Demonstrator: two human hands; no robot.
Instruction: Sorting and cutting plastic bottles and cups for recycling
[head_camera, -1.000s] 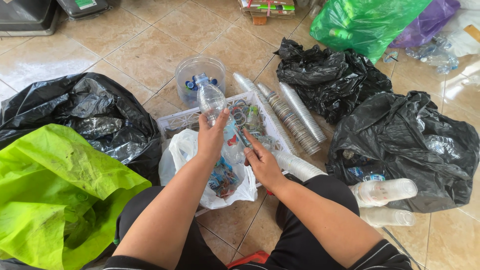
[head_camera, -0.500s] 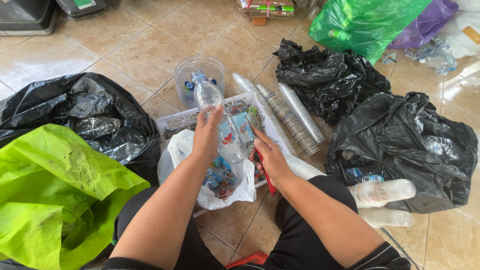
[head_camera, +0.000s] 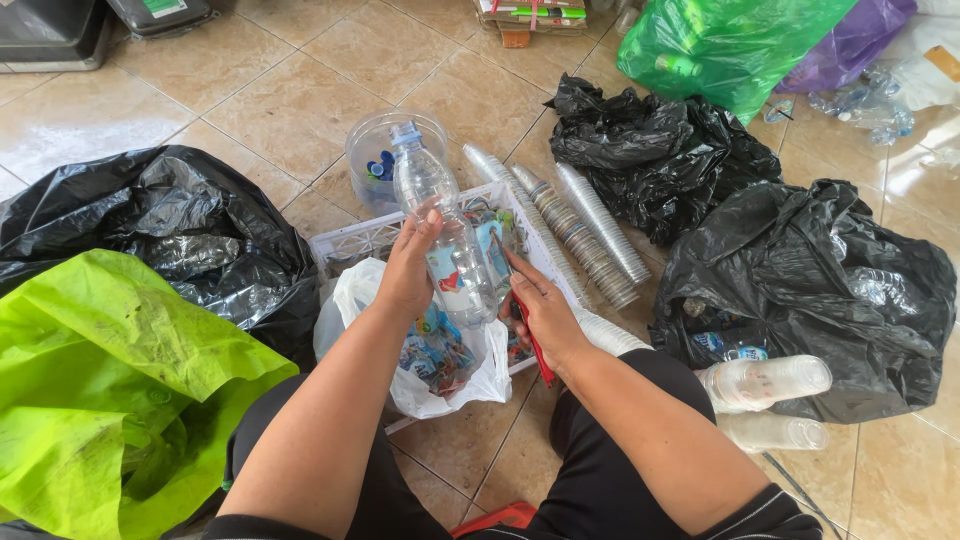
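At frame centre, the left hand (head_camera: 408, 275) grips a clear bottle (head_camera: 445, 240). The right hand (head_camera: 540, 312) holds a red cutter (head_camera: 533, 345) against its label, above a white crate (head_camera: 362, 242).

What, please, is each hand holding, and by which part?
Left hand grips a clear plastic bottle around its middle; right hand holds a red-handled tool by its handle.

— Where could a hand pass?
— Over the bare floor tiles (head_camera: 250, 95) at upper left, beyond the clear tub (head_camera: 372, 160).
— And to the sides?
— Blocked: a black bag (head_camera: 160, 235) and a green bag (head_camera: 110, 380) on the left, stacked cups (head_camera: 580, 225) and more black bags (head_camera: 820, 290) on the right.
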